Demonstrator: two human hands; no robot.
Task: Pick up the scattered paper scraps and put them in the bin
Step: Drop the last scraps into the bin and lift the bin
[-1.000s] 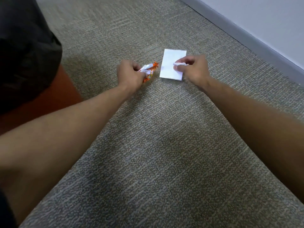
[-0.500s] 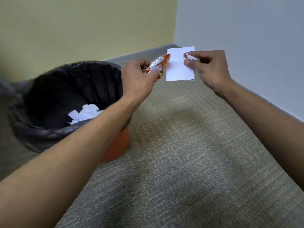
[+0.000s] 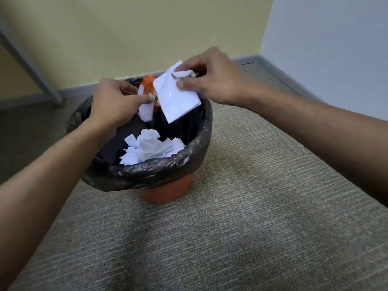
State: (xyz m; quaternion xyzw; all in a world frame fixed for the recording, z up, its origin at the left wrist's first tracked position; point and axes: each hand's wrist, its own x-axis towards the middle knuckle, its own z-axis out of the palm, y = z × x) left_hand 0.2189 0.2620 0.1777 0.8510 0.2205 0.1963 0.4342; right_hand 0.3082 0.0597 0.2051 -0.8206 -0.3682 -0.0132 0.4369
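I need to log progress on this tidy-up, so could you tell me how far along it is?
Done: a heap of white scraps already lies in the bin. In hand: the left hand holds an orange wrapper and the right hand pinches a white sheet with a crumpled bit, all over the bin's mouth. Left: letting go. The carpet in view shows no more scraps.
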